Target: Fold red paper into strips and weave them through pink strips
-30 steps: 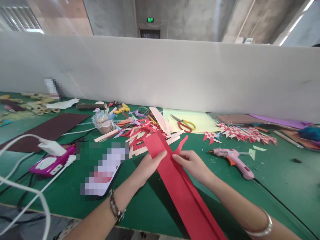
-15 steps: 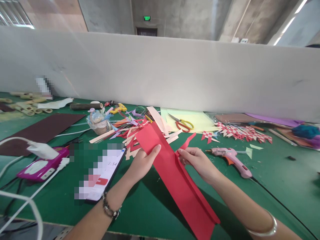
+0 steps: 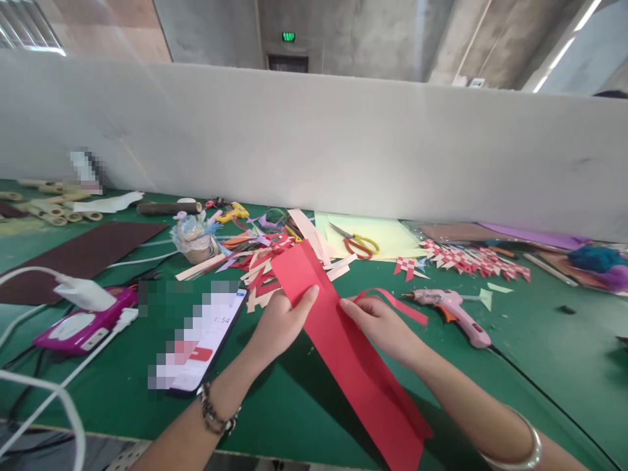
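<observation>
A long sheet of red paper point(image 3: 360, 379) slants over the green table between my hands, its right edge bent up in a fold. My left hand point(image 3: 287, 324) pinches the sheet's left edge, thumb on top and fingers beneath. On the right edge, my right hand point(image 3: 377, 324) presses with its thumb, its other fingers curled behind. A narrow red paper strip point(image 3: 400, 306), partly torn from that edge, arches over the back of my right hand. Where the strip joins the sheet is hidden by my fingers.
A pink glue gun point(image 3: 458, 311) lies right of my hands, its cord running to the front. Scissors point(image 3: 360, 242) rest on pale yellow paper point(image 3: 397, 232). A phone point(image 3: 210, 340) and a purple power strip point(image 3: 93, 324) lie left. Checkered woven paper pieces point(image 3: 471, 260) lie at back right.
My right thumb has slid onto the red sheet's edge. The narrow strip, which pointed up and away, now curls over to the right behind my hand.
</observation>
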A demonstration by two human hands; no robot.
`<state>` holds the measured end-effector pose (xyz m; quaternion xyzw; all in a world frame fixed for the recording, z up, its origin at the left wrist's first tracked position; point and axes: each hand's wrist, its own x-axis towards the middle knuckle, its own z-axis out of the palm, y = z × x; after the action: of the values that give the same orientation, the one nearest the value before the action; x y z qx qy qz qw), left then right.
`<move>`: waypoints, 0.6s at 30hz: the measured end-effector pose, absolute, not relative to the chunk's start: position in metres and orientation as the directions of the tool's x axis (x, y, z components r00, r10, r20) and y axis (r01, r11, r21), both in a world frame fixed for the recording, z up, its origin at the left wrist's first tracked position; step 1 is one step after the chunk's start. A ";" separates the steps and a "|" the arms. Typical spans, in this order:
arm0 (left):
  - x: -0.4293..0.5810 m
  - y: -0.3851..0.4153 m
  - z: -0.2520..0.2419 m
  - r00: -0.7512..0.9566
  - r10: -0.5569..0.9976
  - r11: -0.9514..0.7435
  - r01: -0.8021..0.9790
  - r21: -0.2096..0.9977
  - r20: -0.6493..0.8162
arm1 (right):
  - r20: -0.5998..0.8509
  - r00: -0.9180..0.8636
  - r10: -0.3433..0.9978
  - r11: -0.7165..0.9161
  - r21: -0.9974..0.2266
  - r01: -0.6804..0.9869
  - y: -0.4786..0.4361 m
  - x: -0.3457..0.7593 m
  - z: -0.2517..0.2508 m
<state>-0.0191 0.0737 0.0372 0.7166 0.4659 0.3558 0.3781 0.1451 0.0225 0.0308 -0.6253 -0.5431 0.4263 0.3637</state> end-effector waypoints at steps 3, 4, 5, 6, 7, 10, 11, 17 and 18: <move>-0.024 0.072 0.036 0.302 0.948 -0.211 0.378 0.901 0.096 | -0.177 -0.005 0.984 -0.167 -0.942 0.292 0.022 0.148 0.028; -0.025 0.072 0.036 0.303 0.949 -0.196 0.362 0.911 0.084 | -0.194 -0.031 0.980 -0.182 -0.955 0.235 0.022 0.149 0.028; -0.026 0.071 0.036 0.302 0.950 -0.184 0.348 0.919 0.076 | -0.217 -0.043 0.975 -0.207 -0.963 0.173 0.021 0.149 0.028; -0.027 0.071 0.035 0.301 0.951 -0.177 0.338 0.924 0.072 | -0.244 -0.046 0.969 -0.238 -0.964 0.116 0.021 0.149 0.027; -0.027 0.070 0.035 0.300 0.952 -0.173 0.335 0.926 0.069 | -0.273 -0.041 0.961 -0.270 -0.961 0.064 0.020 0.148 0.027; -0.028 0.068 0.037 0.302 0.950 -0.186 0.344 0.920 0.079 | -0.331 -0.039 0.943 -0.332 -0.943 -0.022 0.019 0.146 0.027; -0.028 0.067 0.038 0.304 0.949 -0.192 0.347 0.918 0.084 | -0.332 -0.050 0.942 -0.334 -0.942 -0.032 0.019 0.146 0.027; -0.033 0.068 0.040 0.295 0.950 -0.201 0.337 0.920 0.100 | -0.282 -0.165 0.945 -0.295 -0.953 -0.062 0.018 0.147 0.027; -0.035 0.069 0.040 0.275 0.955 -0.204 0.339 0.918 0.111 | -0.274 -0.162 0.948 -0.288 -0.955 -0.068 0.018 0.148 0.026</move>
<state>-0.0348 0.0695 0.0400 0.6819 0.4744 0.3705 0.4156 0.1483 0.0183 0.0264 -0.5039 -0.4367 0.6245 0.4066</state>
